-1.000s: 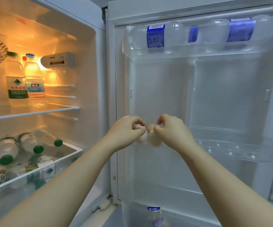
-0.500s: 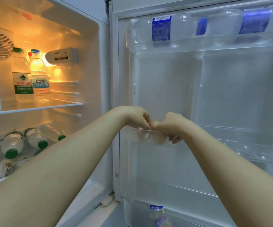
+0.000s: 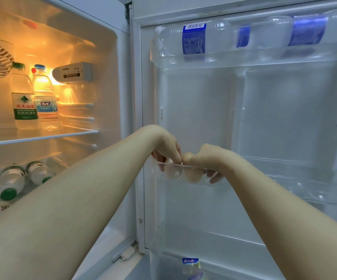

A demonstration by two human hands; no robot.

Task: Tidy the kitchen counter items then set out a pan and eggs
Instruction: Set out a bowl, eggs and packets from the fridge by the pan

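The open fridge (image 3: 103, 47) fills the frame, its lit cavity at the left and the door (image 3: 264, 118) swung wide at the right. Upright water bottles (image 3: 24, 98) are seen on the upper-left shelf, and more bottles are laid flat in the top door rack (image 3: 193, 41). At centre frame, the clear door bin (image 3: 187, 178) is being reached into from above by both hands. The left hand (image 3: 165, 146) is bent down at the wrist, its fingers (image 3: 159, 158) curled about a pale egg (image 3: 172, 171); a firm grip cannot be confirmed through the plastic. The right hand (image 3: 208, 156) is closed loosely over a browner egg (image 3: 192, 175), fingertips showing below the bin's rim. Both eggs are judged to sit inside the bin, side by side and touching or nearly so, long axes roughly upright. No pan and no surface are in view, so the egg fetching is judged under way, with the setting out yet to be done.
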